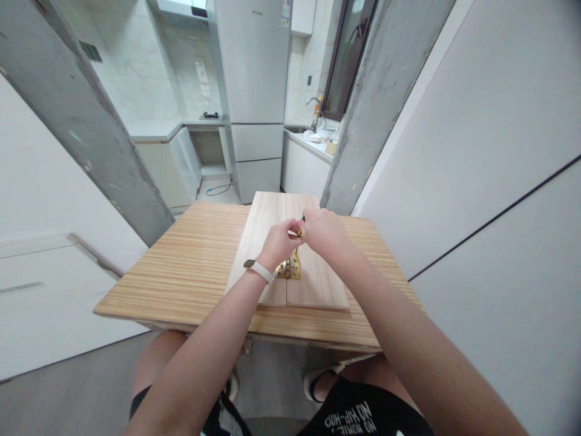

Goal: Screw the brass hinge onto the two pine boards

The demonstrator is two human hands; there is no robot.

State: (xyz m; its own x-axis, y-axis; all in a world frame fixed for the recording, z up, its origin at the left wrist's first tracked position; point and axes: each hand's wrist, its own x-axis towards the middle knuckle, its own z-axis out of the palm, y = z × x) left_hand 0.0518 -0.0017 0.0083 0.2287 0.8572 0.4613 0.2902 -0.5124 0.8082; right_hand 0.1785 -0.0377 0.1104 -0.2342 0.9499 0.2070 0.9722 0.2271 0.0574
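Note:
Two pale wooden boards point(265, 218) lie side by side, a seam running between them. Across the seam, toward their near end, rests a brass hinge point(294, 266) with screw holes. My right hand point(324, 230) is closed around a small yellow-and-black screwdriver point(299, 232), held above the far side of the hinge. Beside it, my left hand point(282, 240), with a watch on the wrist, has its fingers pinched at the same tool. Most of the screwdriver is hidden by my fingers, and its tip is too small to make out.
The boards lie on a striped wooden table point(190, 260), its near edge just above my knees. Beyond it stand a tall fridge point(258, 66) and a sink counter with a faucet point(313, 109). Grey pillars and white panels flank both sides.

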